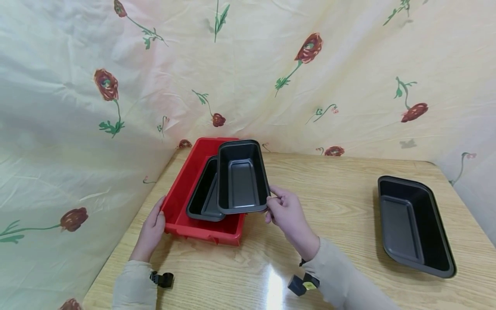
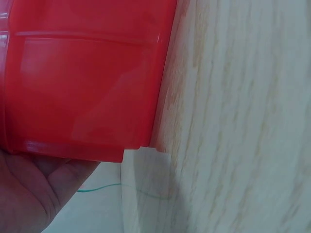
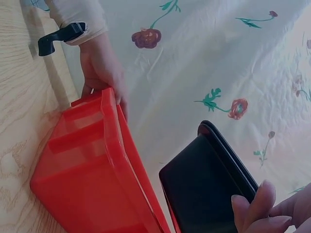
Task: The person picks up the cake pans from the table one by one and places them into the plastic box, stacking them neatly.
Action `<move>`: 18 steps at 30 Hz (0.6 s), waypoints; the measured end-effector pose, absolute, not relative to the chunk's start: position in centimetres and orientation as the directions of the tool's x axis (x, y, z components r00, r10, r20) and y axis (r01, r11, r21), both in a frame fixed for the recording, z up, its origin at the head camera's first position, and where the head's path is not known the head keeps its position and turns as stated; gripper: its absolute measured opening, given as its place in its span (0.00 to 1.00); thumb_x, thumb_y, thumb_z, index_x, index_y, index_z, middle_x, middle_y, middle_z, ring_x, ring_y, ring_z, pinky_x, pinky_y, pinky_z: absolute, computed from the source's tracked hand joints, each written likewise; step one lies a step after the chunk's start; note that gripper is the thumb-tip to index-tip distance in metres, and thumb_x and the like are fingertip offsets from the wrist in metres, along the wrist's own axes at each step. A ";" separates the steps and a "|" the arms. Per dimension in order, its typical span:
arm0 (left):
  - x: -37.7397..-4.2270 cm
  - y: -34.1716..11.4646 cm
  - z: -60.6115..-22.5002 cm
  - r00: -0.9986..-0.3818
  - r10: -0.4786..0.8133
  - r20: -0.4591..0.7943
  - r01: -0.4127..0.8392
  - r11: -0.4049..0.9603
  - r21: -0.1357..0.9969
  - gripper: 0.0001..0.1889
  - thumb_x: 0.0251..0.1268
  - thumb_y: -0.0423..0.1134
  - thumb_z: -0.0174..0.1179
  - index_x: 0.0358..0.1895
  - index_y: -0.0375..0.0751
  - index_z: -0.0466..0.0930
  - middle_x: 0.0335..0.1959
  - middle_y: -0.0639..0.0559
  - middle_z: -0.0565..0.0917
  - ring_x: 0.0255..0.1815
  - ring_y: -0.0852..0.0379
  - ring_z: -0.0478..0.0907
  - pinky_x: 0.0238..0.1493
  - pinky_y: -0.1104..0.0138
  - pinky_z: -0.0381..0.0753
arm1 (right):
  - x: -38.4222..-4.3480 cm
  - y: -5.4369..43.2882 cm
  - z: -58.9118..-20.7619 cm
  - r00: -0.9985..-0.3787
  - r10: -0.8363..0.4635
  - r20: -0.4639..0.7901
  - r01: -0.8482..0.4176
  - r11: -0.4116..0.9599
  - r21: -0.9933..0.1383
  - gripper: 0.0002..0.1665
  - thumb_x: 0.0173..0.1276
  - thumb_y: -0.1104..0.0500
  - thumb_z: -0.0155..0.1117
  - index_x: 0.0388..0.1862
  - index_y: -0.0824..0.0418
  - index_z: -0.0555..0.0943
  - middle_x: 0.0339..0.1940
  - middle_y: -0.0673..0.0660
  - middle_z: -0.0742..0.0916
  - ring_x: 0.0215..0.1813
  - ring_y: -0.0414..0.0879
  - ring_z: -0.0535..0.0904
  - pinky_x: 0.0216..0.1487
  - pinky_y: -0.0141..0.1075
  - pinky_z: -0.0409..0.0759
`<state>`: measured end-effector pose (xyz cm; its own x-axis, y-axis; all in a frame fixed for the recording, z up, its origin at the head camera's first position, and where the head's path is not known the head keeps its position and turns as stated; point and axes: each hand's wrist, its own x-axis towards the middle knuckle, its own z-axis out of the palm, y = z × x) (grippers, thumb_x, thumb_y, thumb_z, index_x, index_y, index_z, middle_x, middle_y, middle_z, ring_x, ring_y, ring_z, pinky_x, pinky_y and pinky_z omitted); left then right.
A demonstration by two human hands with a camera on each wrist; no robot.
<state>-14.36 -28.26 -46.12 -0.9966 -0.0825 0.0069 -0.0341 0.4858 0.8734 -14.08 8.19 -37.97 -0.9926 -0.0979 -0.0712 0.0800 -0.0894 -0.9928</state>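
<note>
Loaf pan (image 1: 242,183), pinched at its near right corner by the right hand (image 1: 288,215), hangs over the red bin (image 1: 186,183), which the left hand (image 1: 150,232) grips; a 2nd pan (image 1: 199,200) lies inside. Seemingly mid-transfer, it next needs a firm pinch, clear of the bin.

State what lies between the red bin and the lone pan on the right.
In the head view, the right hand, holding another pan, is beside the red bin; past that hand, bare tabletop runs to the lone pan.
</note>
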 end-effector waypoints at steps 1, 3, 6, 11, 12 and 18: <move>-14.4 -28.3 -46.1 -0.997 -0.083 0.008 -0.034 0.487 0.873 0.28 0.79 0.39 0.32 0.79 0.46 0.47 0.76 0.38 0.56 0.71 0.36 0.58 0.67 0.42 0.62 | -14.1 8.1 -38.0 -0.993 -0.101 -0.068 0.078 -0.091 -0.993 0.29 0.70 0.70 0.45 0.71 0.73 0.63 0.23 0.60 0.86 0.15 0.41 0.73 0.15 0.25 0.62; -14.3 -28.2 -46.1 -0.996 -0.084 0.013 -0.029 0.490 0.871 0.28 0.79 0.39 0.32 0.79 0.45 0.48 0.75 0.38 0.56 0.70 0.37 0.59 0.67 0.42 0.62 | -14.1 7.8 -38.0 -0.992 -0.107 -0.068 0.078 -0.095 -0.992 0.30 0.70 0.70 0.46 0.71 0.73 0.63 0.23 0.60 0.86 0.15 0.41 0.73 0.15 0.25 0.62; -14.3 -28.2 -46.1 -0.997 -0.082 0.011 -0.030 0.487 0.873 0.28 0.79 0.39 0.32 0.79 0.45 0.48 0.75 0.38 0.56 0.71 0.37 0.59 0.68 0.43 0.62 | -14.1 7.4 -38.0 -0.991 -0.118 -0.069 0.081 -0.097 -0.992 0.29 0.70 0.70 0.46 0.71 0.72 0.64 0.25 0.62 0.87 0.15 0.41 0.74 0.15 0.25 0.61; -14.2 -28.2 -45.9 -0.997 -0.079 -0.008 -0.044 0.470 0.882 0.28 0.79 0.38 0.31 0.79 0.46 0.46 0.76 0.38 0.55 0.72 0.38 0.57 0.69 0.44 0.60 | -14.3 6.9 -38.1 -0.987 -0.140 -0.074 0.089 -0.105 -0.990 0.29 0.71 0.70 0.45 0.71 0.70 0.65 0.30 0.66 0.88 0.15 0.41 0.74 0.15 0.26 0.60; -14.2 -28.2 -45.8 -0.997 -0.081 -0.012 -0.049 0.469 0.882 0.28 0.79 0.37 0.31 0.79 0.47 0.46 0.76 0.37 0.55 0.72 0.38 0.57 0.69 0.44 0.59 | -14.3 6.8 -38.1 -0.987 -0.140 -0.074 0.089 -0.105 -0.990 0.29 0.71 0.70 0.46 0.71 0.71 0.64 0.30 0.65 0.88 0.15 0.41 0.74 0.15 0.26 0.60; -14.4 -28.2 -46.1 -0.996 -0.092 -0.006 -0.050 0.482 0.875 0.28 0.78 0.38 0.32 0.79 0.47 0.47 0.76 0.38 0.56 0.71 0.37 0.58 0.68 0.43 0.61 | -14.6 6.0 -38.3 -0.989 -0.129 -0.068 0.083 -0.110 -0.990 0.28 0.72 0.70 0.46 0.71 0.73 0.63 0.24 0.61 0.87 0.14 0.41 0.74 0.14 0.25 0.60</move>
